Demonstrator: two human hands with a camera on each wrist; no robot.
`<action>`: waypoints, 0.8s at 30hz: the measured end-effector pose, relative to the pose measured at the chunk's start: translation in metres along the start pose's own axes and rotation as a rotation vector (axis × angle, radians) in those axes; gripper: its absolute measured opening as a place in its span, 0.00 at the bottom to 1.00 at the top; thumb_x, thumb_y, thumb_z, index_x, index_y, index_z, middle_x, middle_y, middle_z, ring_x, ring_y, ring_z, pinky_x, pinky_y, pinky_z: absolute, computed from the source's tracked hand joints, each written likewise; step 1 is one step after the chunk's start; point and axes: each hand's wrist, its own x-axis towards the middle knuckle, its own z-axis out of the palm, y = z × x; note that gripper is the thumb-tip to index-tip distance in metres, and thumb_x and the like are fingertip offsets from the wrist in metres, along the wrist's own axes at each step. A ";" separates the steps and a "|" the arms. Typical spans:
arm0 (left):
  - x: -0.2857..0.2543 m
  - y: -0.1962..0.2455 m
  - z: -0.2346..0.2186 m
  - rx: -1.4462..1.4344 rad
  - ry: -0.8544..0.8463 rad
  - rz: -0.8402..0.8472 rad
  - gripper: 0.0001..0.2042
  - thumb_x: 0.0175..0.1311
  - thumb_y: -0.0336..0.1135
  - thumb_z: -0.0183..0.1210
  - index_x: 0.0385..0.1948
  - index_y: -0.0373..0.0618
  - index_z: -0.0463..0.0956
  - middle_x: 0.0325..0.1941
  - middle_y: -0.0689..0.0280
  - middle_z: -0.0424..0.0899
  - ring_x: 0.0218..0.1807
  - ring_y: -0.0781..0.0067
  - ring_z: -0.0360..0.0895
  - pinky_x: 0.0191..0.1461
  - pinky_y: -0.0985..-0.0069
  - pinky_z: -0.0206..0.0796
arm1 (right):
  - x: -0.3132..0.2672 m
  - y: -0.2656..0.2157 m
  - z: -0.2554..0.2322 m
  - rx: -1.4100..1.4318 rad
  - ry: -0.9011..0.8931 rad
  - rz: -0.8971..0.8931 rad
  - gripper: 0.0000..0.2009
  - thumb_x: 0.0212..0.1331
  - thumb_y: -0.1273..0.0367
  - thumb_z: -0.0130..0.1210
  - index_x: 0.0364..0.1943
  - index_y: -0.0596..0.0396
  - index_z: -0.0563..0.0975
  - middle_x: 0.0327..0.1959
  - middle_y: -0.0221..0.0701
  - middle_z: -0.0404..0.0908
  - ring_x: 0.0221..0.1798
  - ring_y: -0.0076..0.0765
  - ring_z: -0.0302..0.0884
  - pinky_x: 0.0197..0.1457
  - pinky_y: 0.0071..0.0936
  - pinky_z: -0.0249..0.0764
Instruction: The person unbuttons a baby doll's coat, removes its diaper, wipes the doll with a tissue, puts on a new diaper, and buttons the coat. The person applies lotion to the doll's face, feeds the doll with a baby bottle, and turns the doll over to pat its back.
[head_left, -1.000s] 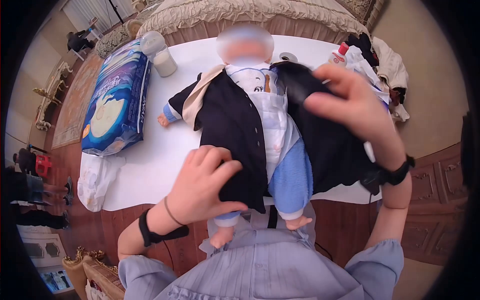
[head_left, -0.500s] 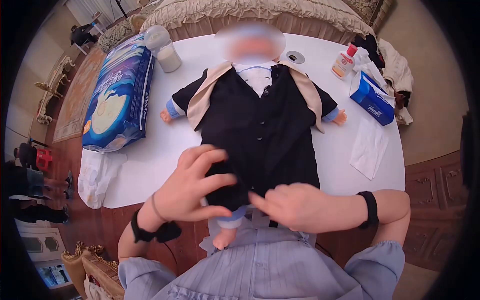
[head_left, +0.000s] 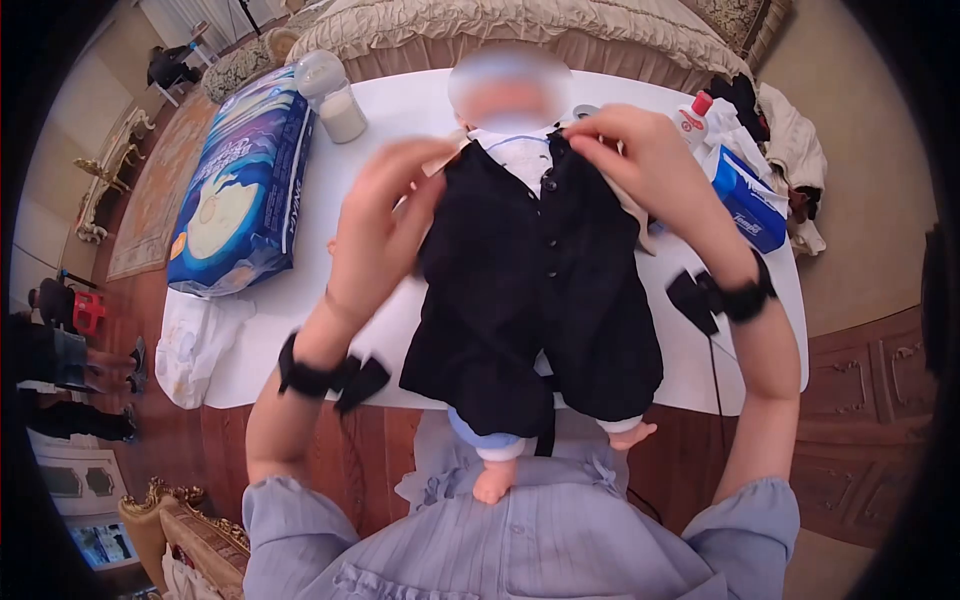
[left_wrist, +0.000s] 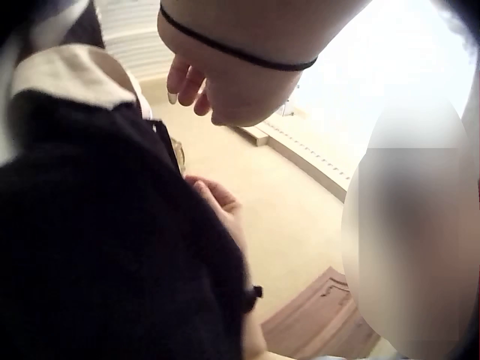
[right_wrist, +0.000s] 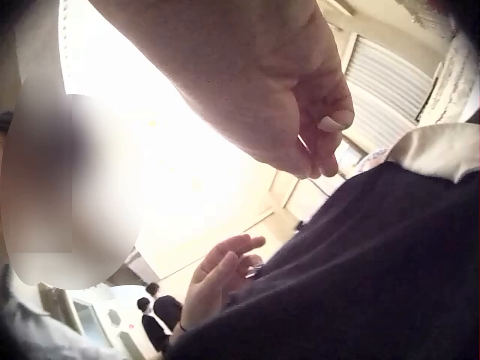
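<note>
A baby doll (head_left: 495, 482) lies face up on the white table, its feet toward the person. Over its white bib and blue clothes is a black buttoned romper (head_left: 490, 280) with a beige collar (head_left: 634, 215). The left hand (head_left: 385, 215), blurred, pinches the collar at its left side between thumb and fingers. At the collar's right side near the neck, the right hand (head_left: 645, 165) pinches the edge with thumb and index finger. The left wrist view shows the left hand (left_wrist: 225, 90) above the dark cloth and the right hand (left_wrist: 217, 202) at its far edge.
A blue diaper pack (head_left: 235, 190) and a milk bottle (head_left: 340, 115) stand at the left, above a crumpled white diaper (head_left: 195, 345). At the right are a red-capped bottle (head_left: 692, 120), a blue tissue pack (head_left: 750, 205) and piled clothes (head_left: 792, 140). A bed (head_left: 500, 35) is behind.
The romper's right front panel came across to lie over the doll's front and legs. Both hands then moved up from the lower hem to the collar sides.
</note>
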 end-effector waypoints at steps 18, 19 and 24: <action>0.074 -0.054 0.028 -0.055 -0.278 -0.413 0.16 0.62 0.45 0.61 0.31 0.38 0.82 0.20 0.71 0.77 0.23 0.83 0.72 0.27 0.83 0.62 | 0.032 0.046 0.039 0.100 -0.186 0.400 0.17 0.52 0.58 0.63 0.28 0.62 0.83 0.23 0.41 0.83 0.27 0.38 0.81 0.36 0.32 0.77; 0.078 -0.056 0.028 -0.083 -0.279 -0.453 0.15 0.62 0.45 0.61 0.31 0.40 0.82 0.20 0.73 0.76 0.23 0.85 0.70 0.26 0.84 0.60 | 0.033 0.052 0.042 0.184 -0.241 0.426 0.17 0.53 0.57 0.63 0.28 0.62 0.83 0.22 0.40 0.82 0.26 0.35 0.81 0.35 0.31 0.76; 0.089 -0.051 0.041 -0.171 -0.247 -0.503 0.16 0.63 0.46 0.62 0.31 0.39 0.81 0.21 0.73 0.76 0.22 0.86 0.70 0.25 0.85 0.59 | 0.037 0.065 0.049 0.236 -0.264 0.428 0.16 0.53 0.58 0.65 0.29 0.60 0.83 0.20 0.35 0.81 0.22 0.27 0.78 0.27 0.27 0.74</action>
